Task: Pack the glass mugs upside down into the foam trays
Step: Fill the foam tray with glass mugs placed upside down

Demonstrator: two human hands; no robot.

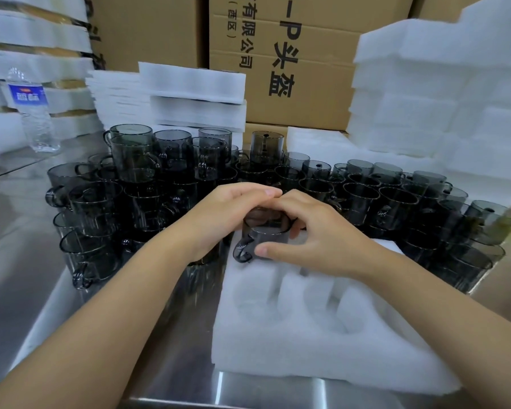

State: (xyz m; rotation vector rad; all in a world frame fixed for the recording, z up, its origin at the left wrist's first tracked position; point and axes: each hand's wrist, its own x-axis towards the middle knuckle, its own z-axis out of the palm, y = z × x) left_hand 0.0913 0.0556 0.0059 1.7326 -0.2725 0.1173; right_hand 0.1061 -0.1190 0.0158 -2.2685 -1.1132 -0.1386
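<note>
A white foam tray (301, 343) with round pockets lies on the steel table in front of me. At its far left corner stands a smoky grey glass mug (266, 234), its handle pointing left. My right hand (316, 234) curls round the mug, thumb at the front and fingers behind. My left hand (233, 208) reaches over the top of the same mug, fingers bent across it and touching my right fingers. Whether the mug stands upside down I cannot tell. Several more grey mugs (148, 184) crowd the table behind and to both sides, some stacked.
Stacks of foam trays stand at the back (192, 95) and at the right (443, 93). Cardboard boxes (301, 69) rise behind them. A water bottle (33, 113) stands at the far left. Bare steel table (18, 261) shows to the left of the tray.
</note>
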